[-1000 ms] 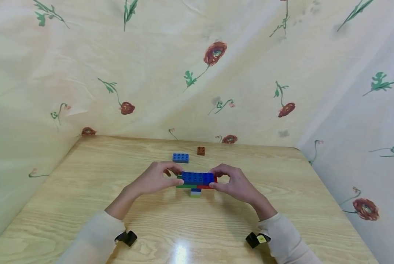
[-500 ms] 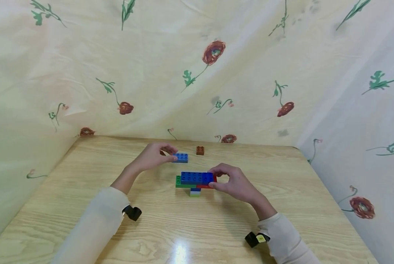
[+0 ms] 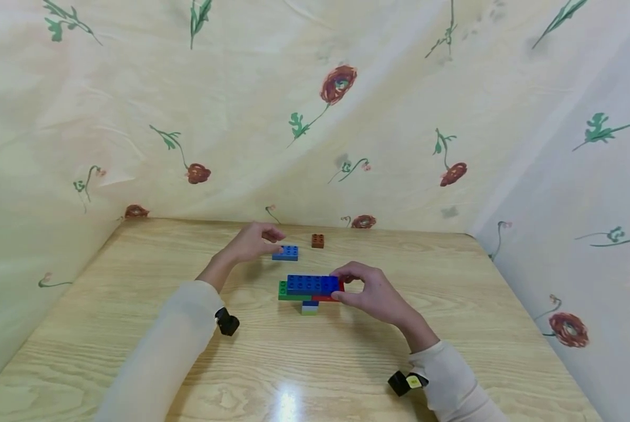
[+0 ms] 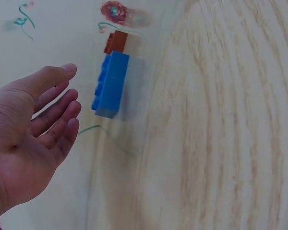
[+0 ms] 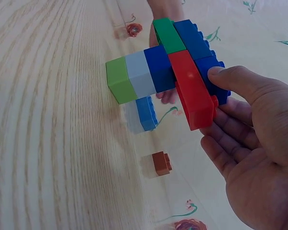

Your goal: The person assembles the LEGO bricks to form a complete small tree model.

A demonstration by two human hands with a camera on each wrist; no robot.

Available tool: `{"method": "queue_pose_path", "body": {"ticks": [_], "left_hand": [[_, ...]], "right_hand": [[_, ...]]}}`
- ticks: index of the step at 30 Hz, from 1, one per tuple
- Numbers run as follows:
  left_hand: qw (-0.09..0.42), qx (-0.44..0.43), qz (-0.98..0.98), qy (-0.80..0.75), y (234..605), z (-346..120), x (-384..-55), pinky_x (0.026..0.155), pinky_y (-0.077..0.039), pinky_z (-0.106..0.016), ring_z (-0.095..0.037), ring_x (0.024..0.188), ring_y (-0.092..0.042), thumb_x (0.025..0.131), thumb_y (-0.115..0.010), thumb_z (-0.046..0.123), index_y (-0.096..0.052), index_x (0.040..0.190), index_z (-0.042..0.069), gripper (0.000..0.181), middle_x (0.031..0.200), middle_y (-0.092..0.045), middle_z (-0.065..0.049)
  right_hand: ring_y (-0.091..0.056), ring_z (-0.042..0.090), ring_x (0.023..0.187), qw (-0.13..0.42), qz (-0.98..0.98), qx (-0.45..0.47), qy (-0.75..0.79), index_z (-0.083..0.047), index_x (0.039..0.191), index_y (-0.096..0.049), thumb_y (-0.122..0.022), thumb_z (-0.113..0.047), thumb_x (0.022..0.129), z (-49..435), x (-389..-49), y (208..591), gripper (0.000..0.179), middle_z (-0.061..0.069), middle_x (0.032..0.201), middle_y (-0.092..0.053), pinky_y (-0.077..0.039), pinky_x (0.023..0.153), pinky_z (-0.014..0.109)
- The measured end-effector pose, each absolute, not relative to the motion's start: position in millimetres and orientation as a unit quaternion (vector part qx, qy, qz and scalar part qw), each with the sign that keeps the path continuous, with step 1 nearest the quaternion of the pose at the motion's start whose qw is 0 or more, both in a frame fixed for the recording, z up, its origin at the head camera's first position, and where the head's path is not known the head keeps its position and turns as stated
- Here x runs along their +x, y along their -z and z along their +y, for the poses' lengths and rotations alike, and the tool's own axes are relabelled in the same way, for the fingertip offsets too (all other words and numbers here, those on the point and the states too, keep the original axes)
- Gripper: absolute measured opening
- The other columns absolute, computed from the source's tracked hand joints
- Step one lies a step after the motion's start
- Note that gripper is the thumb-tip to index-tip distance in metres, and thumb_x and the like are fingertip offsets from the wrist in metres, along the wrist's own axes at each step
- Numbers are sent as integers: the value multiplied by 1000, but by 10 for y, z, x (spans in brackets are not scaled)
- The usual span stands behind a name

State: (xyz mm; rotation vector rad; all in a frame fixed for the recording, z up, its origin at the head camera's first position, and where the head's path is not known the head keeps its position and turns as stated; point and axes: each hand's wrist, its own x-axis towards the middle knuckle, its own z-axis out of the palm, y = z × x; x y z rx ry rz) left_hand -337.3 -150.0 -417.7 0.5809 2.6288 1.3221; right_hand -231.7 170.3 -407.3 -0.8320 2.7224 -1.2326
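A T-shaped toy brick build stands on the table. Its column has a lime brick point(image 5: 121, 80) at the bottom, then a white brick point(image 5: 140, 73) and a dark blue brick point(image 5: 159, 68). Across the top lie a green brick point(image 5: 169, 37) and a red brick point(image 5: 191, 84), with dark blue bricks point(image 3: 305, 285) over them. My right hand point(image 3: 371, 292) pinches the build's right end, thumb on the upper dark blue brick. Over a lighter blue brick point(image 3: 288, 254) behind the build hovers my left hand point(image 3: 250, 241), fingers loosely bent; the left wrist view shows a gap between them.
A small brown brick point(image 3: 317, 241) lies behind and right of the lighter blue brick, near the back edge of the wooden table point(image 3: 272, 357). A flowered cloth point(image 3: 241, 117) hangs behind and at both sides.
My left hand has let go of the build's left end and moved back to the lighter blue brick. My right hand keeps its grip on the right end.
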Motion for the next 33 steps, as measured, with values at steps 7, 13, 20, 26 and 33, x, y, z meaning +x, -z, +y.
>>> {"method": "queue_pose_path", "body": {"ticks": [7, 13, 20, 26, 33], "left_hand": [[96, 173, 884, -424, 4308, -1513, -3464, 106, -53, -45, -30, 118, -66, 92, -77, 11, -67, 130, 1, 40, 128, -70, -16], [103, 170, 889, -411, 4332, -1498, -3465, 105, -53, -46, -31, 116, -65, 92, -78, 11, -68, 128, 3, 38, 126, -70, -15], [107, 166, 896, -397, 4363, -1483, -3473, 105, -52, -46, -29, 115, -64, 92, -78, 15, -70, 126, 7, 35, 124, -70, -13], [103, 174, 896, -396, 4405, -1498, -3483, 102, -53, -44, -27, 111, -64, 93, -78, 16, -71, 123, 7, 33, 120, -71, -12], [99, 181, 891, -404, 4375, -1500, -3464, 93, -54, -37, -22, 105, -64, 92, -78, 21, -72, 123, 10, 33, 114, -72, -8]], "right_hand": [[-63, 28, 108, 23, 875, -266, 405, -17, 123, -71, -82, -24, 90, 1687, -2293, 4052, 35, -1, 116, -72, -55, 95, 56], [-63, 35, 109, 21, 875, -265, 405, -16, 122, -71, -82, -23, 90, 1698, -2282, 4043, 35, -1, 115, -72, -54, 95, 57], [-64, 33, 108, 20, 876, -266, 401, -16, 122, -71, -81, -22, 90, 1703, -2275, 4038, 34, -1, 115, -72, -54, 95, 57], [-63, 20, 106, 18, 879, -266, 394, -17, 123, -71, -81, -24, 90, 1682, -2273, 4040, 35, -2, 116, -72, -55, 94, 56], [-64, 21, 105, 11, 878, -271, 394, -17, 122, -72, -81, -23, 90, 1680, -2276, 4036, 34, -2, 116, -73, -56, 93, 55]]}}
